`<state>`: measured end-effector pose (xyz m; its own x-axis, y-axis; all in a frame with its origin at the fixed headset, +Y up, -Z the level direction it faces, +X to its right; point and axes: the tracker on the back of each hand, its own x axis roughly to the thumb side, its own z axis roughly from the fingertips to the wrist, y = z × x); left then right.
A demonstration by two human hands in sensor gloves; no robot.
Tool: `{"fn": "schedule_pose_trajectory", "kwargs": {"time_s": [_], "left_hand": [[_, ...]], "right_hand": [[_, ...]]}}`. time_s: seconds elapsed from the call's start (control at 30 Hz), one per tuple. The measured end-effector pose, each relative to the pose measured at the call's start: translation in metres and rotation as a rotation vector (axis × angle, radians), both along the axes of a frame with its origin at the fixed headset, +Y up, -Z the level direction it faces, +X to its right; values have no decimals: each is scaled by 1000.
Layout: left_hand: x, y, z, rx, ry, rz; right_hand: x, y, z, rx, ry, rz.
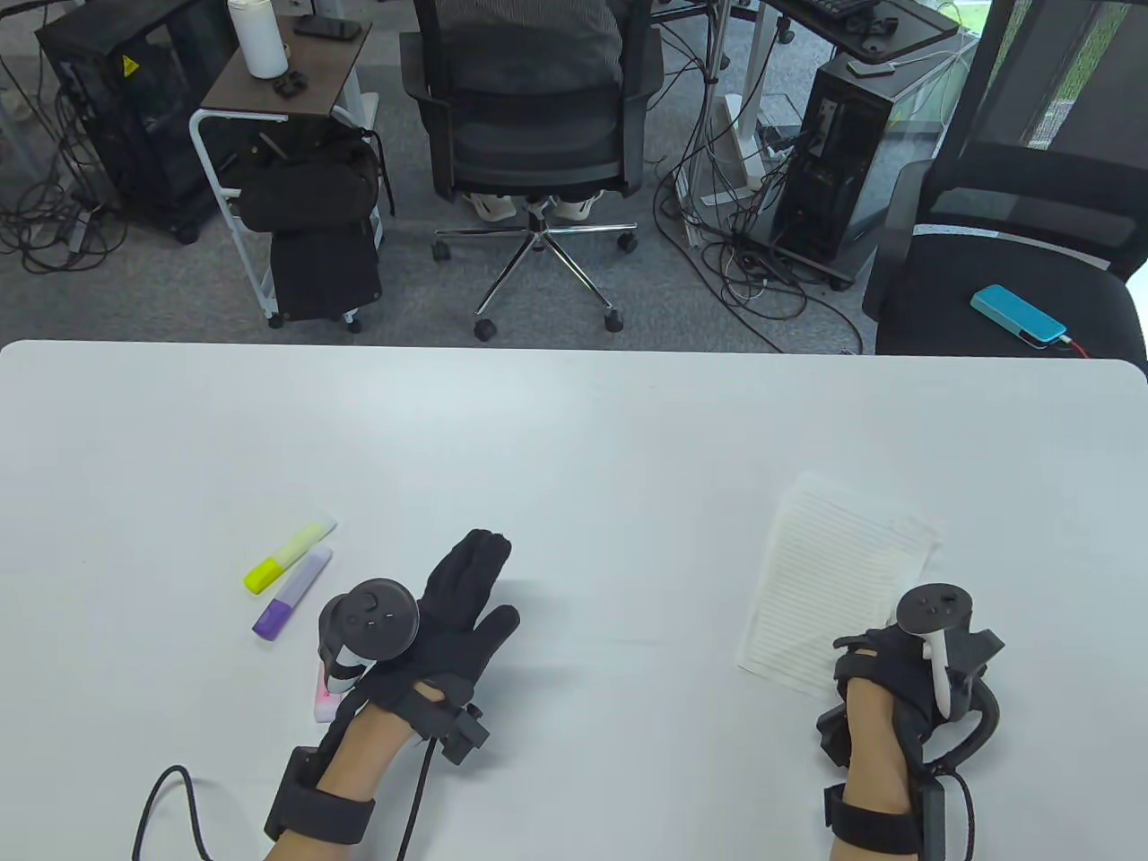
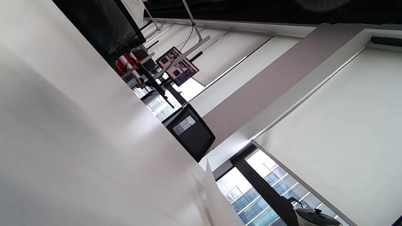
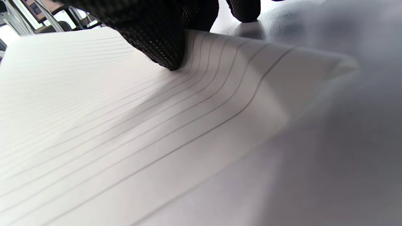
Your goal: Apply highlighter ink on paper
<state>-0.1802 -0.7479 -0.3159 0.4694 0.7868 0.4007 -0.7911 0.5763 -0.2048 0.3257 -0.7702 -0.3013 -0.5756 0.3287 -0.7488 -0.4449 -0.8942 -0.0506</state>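
A lined paper sheet (image 1: 834,574) lies on the white table (image 1: 574,421) at the right. My right hand (image 1: 883,650) rests on its near right corner. In the right wrist view a gloved fingertip (image 3: 163,47) presses on the sheet (image 3: 125,125), whose edge curls up between that finger and the thumb (image 3: 245,9). A yellow highlighter (image 1: 287,556) and a purple highlighter (image 1: 291,605) lie capped at the left. A pink highlighter (image 1: 323,700) lies partly hidden under my left tracker. My left hand (image 1: 493,578) lies flat and open on the table, right of the highlighters, holding nothing.
The table's far edge (image 1: 574,345) runs across the view, with office chairs, a cart and computer towers behind it. A cable (image 1: 161,789) loops on the table near my left forearm. The left wrist view shows only table surface (image 2: 62,141) and the room.
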Motion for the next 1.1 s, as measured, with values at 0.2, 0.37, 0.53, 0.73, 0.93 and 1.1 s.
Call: {"fn": "schedule_pose_trajectory", "kwargs": {"time_s": [0.2, 0.37, 0.53, 0.73, 0.93, 1.1], "left_hand": [[1, -2, -1, -7, -1, -7], [0, -1, -1, -12, 1, -3], [0, -1, -1, -14, 3, -3], [0, -1, -1, -13, 6, -6], [0, -1, -1, -24, 7, -4], [1, -1, -1, -30, 8, -10]], "right_hand": [[-7, 8, 0, 159, 77, -120], [-20, 15, -3, 328, 245, -329], [-47, 20, -6, 365, 354, -384], [-101, 21, -12, 355, 529, -355], [-148, 15, -16, 280, 613, -258], [-179, 8, -20, 214, 642, -132]]}}
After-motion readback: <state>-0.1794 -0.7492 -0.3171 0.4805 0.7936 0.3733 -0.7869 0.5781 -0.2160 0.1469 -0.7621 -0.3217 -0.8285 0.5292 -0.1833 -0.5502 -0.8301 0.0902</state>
